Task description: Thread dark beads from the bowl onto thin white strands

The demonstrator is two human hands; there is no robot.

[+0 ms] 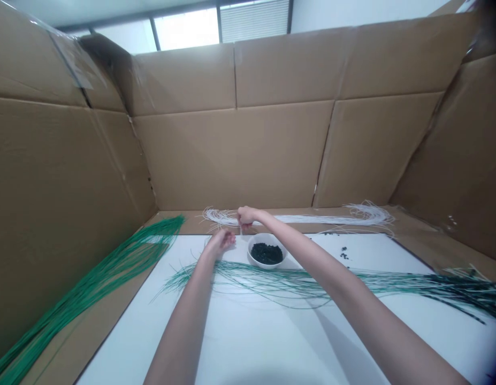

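My right hand point(246, 215) is at the left part of a bundle of thin white strands point(312, 219), its fingers pinched together. Something pale shows just below those fingertips, too small to make out. Lower and to the left, my left hand point(221, 239) hovers near the far edge of the white board with its fingers curled in; what they hold, if anything, is hidden. Between my forearms stands a white bowl point(251, 258) with small black pieces point(267, 253) in it. Long green strands point(264, 275) lie across the board in front of the bowl, partly under my arms.
Another green bundle point(111, 283) lies along the left side. At the right, the strands carry dark pieces point(464, 289). Loose black bits point(344, 254) are scattered right of the bowl. Cardboard walls point(231, 155) enclose the white board point(248, 342) at the back and sides.
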